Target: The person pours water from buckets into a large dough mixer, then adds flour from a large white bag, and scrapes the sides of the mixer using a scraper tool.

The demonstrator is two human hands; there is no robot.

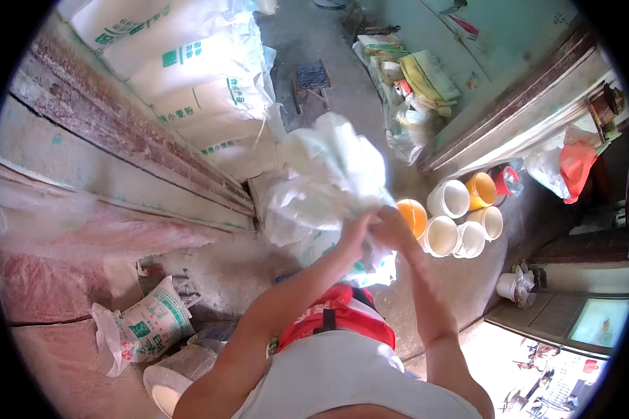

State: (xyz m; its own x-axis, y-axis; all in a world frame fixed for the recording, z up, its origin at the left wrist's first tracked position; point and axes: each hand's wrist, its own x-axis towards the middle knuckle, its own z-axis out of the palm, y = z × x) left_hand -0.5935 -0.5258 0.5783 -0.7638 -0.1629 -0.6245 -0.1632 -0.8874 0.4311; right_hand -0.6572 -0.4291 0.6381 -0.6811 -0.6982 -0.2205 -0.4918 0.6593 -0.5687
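Note:
Both of my hands are close together in front of my waist, at the near end of a large white woven plastic sack (328, 164). My left hand (355, 236) is closed on the bunched sack material. Touching it, my right hand (391, 228) is also closed on the gathered sack; its fingertips are partly hidden and a little blurred. Crumpled and bulging, the sack spreads away from my hands, and a loose flap with green print hangs below them. Whether anything is inside cannot be seen.
Full white sacks (196, 77) are stacked at the far left. Several white, orange and red buckets (449, 199) stand to the right. A small stool (312, 78) and folded sacks (426, 77) lie beyond. Near left are a printed sack (150, 321) and a pale bucket (168, 387).

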